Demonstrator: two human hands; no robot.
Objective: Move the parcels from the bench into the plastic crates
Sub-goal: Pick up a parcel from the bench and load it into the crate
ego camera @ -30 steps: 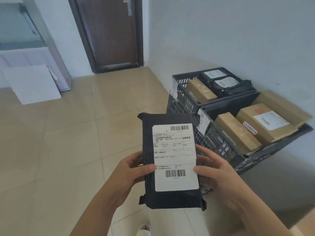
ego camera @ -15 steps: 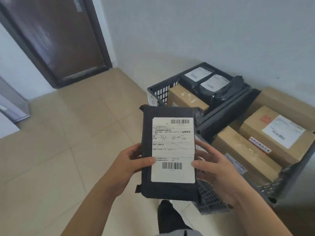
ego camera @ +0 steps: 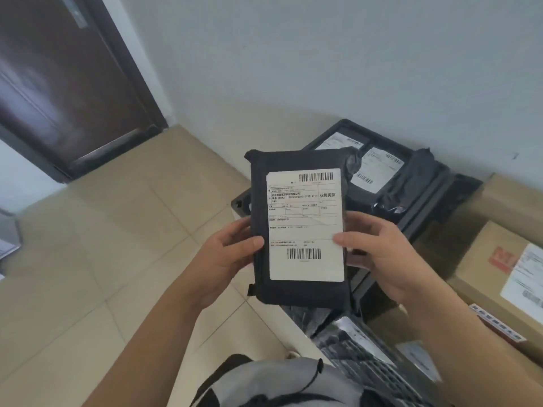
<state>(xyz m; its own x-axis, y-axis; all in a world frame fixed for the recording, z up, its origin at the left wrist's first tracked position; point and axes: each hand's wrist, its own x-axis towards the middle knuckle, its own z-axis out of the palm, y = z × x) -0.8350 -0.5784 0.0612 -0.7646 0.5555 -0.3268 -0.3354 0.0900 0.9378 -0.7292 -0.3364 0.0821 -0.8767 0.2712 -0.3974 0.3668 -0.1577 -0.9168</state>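
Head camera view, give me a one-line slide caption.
Both hands, left hand and right hand, hold a black labelled parcel above the dark crates.

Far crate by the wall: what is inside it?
The far crate holds black parcels with white labels. The held black parcel, gripped by the left hand and right hand, covers its near left part.

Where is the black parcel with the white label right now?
Centre of the head view: black parcel held between left hand and right hand, above the dark crate.
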